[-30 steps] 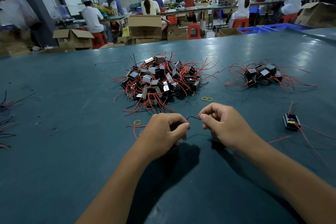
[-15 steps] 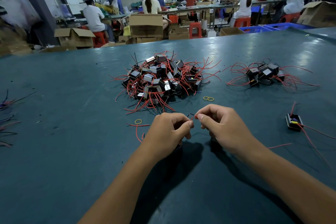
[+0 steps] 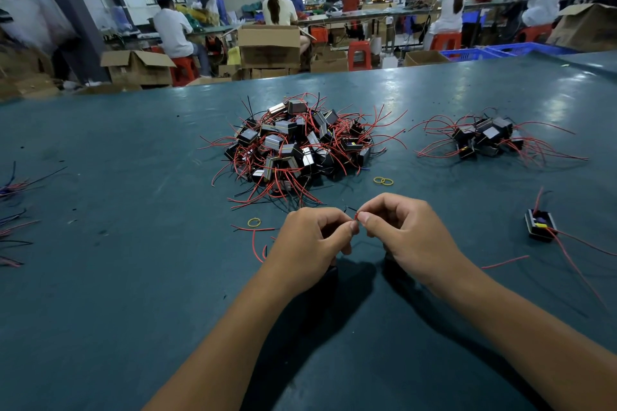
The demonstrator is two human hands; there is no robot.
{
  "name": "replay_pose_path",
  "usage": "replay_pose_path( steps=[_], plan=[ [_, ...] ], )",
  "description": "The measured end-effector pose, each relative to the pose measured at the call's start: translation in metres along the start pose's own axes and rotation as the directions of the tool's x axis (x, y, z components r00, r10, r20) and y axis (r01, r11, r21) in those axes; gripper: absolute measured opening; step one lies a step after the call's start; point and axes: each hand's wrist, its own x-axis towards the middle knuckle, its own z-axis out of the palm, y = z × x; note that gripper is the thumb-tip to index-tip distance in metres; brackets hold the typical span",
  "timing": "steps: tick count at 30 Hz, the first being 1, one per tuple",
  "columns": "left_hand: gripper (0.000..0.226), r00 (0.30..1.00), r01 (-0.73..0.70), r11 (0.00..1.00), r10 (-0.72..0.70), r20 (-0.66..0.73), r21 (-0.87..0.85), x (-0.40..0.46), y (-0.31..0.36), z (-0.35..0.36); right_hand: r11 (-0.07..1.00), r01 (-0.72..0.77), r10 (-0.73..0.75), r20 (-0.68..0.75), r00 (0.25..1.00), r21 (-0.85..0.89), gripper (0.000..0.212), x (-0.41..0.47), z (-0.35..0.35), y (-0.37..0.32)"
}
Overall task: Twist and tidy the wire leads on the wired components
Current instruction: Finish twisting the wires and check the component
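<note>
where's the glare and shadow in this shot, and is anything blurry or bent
Head view: pale glare patches on the far table top; dark shadows fall toward the camera under the left hand and right hand; wide-angle bending curves the table edge; the left-edge background is smeared, while the big pile stays sharp.

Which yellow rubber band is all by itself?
The single yellow rubber band lying left of the left hand, beside a loose red wire. The other two yellow rubber bands lie touching as a pair, farther back near the big pile of black wired components.
</note>
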Motion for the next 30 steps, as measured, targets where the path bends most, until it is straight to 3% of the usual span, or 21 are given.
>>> replay_pose_path(
  steps=[20, 26, 30],
  plan=[
    [0.018, 0.998, -0.058, 0.997, 0.057, 0.016, 0.055, 0.001, -0.004, 0.001, 0.998, 0.032, -0.035, -0.051, 0.998, -0.053, 0.015, 0.002, 0.004, 0.009],
    [0.017, 0.998, -0.044, 0.998, 0.042, 0.04, 0.044, -0.001, 0.002, -0.001, 0.997, 0.058, -0.061, -0.053, 0.997, -0.058, 0.008, 0.002, 0.006, 0.01],
    [0.008, 0.996, -0.021, 0.999, 0.025, -0.087, 0.047, 0.0, 0.002, -0.01, 0.993, 0.08, -0.083, -0.029, 0.996, -0.086, 0.012, 0.002, 0.002, 0.01]
  ],
)
